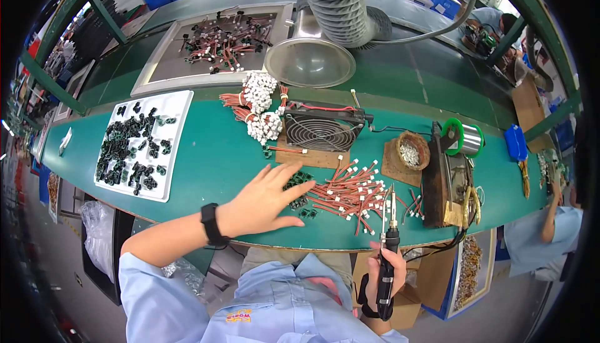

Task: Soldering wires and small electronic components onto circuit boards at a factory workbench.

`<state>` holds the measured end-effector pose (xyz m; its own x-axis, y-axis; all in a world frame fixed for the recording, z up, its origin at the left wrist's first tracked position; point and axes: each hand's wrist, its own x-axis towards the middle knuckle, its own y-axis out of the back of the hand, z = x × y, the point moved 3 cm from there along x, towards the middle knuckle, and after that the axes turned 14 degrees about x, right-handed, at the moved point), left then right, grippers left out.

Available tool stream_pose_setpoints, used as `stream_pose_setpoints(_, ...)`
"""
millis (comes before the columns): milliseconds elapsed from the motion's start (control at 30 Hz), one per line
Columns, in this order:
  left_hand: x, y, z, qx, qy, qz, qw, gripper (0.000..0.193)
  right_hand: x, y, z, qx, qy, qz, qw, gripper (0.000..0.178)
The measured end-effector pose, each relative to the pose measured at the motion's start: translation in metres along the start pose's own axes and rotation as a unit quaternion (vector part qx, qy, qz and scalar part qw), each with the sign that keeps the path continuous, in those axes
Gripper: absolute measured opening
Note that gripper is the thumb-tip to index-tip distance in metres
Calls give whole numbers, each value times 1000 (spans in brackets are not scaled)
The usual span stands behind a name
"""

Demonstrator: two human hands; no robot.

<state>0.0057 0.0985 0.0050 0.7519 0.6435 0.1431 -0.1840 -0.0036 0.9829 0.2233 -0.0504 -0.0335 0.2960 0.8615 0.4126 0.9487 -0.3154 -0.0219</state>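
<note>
My left hand [265,199] is stretched over the green table with its fingers spread. It is at a small heap of dark green and black parts [299,180], partly hidden under the fingers. My right hand [389,267] is closed round the dark handle of a soldering iron [392,238], whose slim metal tip points up and away from me. Between the hands lies a loose pile of short red wires with white connectors [353,196]. Near the iron's tip, a few more such wires lie by the soldering stand [435,183].
Behind the pile stand a fan [324,132], bundles of white connectors [262,124] and a round pot [410,151]. A solder spool [465,138] stands right. At left lies a white tray [178,127] of black parts. An extractor hood [310,63] hangs beyond. Another person [542,233] is at far right.
</note>
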Motion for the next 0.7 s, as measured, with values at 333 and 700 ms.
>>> stream_pose_setpoints(333,-44,-11,8,27,29,-61,997,57,-16,15,1,-41,-17,-7,999,27)
stream_pose_setpoints(700,-14,0,14,-3,12,-77,997,52,-9,11,0,-65,26,-30,997,25)
